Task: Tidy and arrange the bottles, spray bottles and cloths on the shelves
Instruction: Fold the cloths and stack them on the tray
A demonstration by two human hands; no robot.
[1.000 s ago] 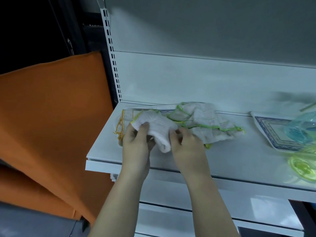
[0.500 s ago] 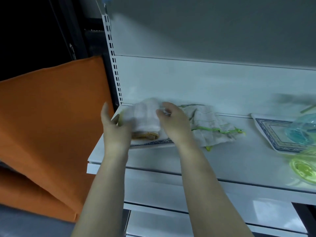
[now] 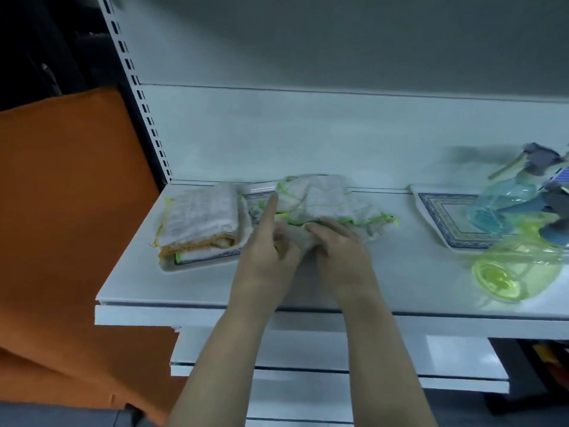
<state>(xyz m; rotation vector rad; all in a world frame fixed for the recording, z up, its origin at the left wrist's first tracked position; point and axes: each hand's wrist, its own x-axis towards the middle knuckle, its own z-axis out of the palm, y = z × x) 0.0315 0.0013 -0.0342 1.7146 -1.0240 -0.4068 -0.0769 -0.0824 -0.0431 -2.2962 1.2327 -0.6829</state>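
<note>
A crumpled white cloth with green stitching (image 3: 320, 198) lies on the white shelf (image 3: 400, 272). My left hand (image 3: 268, 241) pinches its near left edge, index finger pointing up along it. My right hand (image 3: 338, 245) grips the near edge beside it. To the left, a stack of folded cloths (image 3: 200, 217), white on top and orange-edged below, rests on a blue-patterned tray (image 3: 203, 260). At the right, a blue spray bottle (image 3: 502, 204) lies on a second patterned tray (image 3: 446, 217), and a yellow-green spray bottle (image 3: 517, 269) lies in front of it.
An orange fabric panel (image 3: 67, 226) hangs left of the shelf upright (image 3: 138, 87). Lower white shelves (image 3: 308, 359) stick out beneath. A dark bottle head (image 3: 542, 161) shows at the far right edge.
The folded white cloth that both hands carried now sits on the stack on the left tray. Both hands have moved right onto the green-stitched cloth.
</note>
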